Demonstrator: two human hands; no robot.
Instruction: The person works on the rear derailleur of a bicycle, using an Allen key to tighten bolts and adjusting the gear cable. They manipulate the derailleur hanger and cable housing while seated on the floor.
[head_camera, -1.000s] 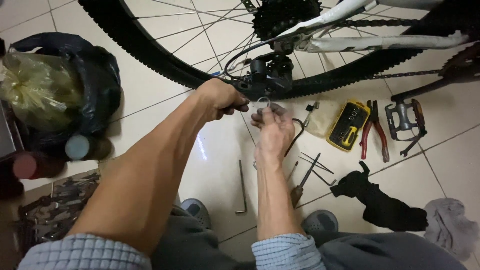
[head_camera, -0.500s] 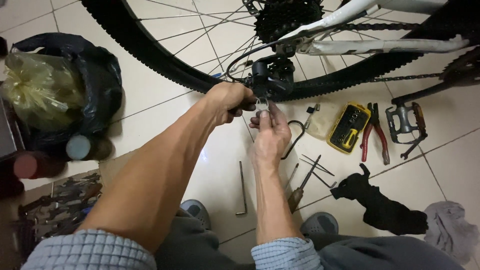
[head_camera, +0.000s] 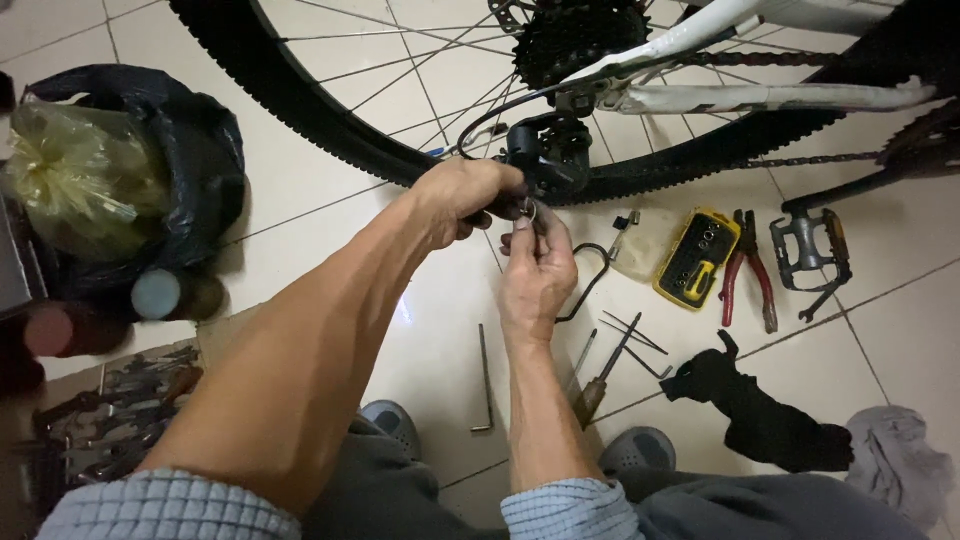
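Note:
My left hand (head_camera: 462, 198) is closed around the lower part of the black rear derailleur (head_camera: 548, 156), which hangs below the white bike frame (head_camera: 760, 95) and the cassette (head_camera: 580, 38). Just to its right, my right hand (head_camera: 537, 272) pinches a thin cable end (head_camera: 528, 210) at the derailleur with its fingertips. A black cable housing loop (head_camera: 590, 280) curves past my right hand toward the floor. The rear wheel's tyre (head_camera: 300, 110) runs behind both hands.
On the tiled floor lie a long hex key (head_camera: 484, 380), a screwdriver (head_camera: 600, 375), a yellow bit case (head_camera: 696, 258), red pliers (head_camera: 745, 280), a pedal (head_camera: 808, 250), a black rag (head_camera: 755, 410) and a grey cloth (head_camera: 895, 460). A black bag (head_camera: 150, 170) and tool tray (head_camera: 110, 410) sit left.
Both hands rose slightly toward the derailleur. My right hand's fingertips closed in on the cable end, and the view shifted a little closer.

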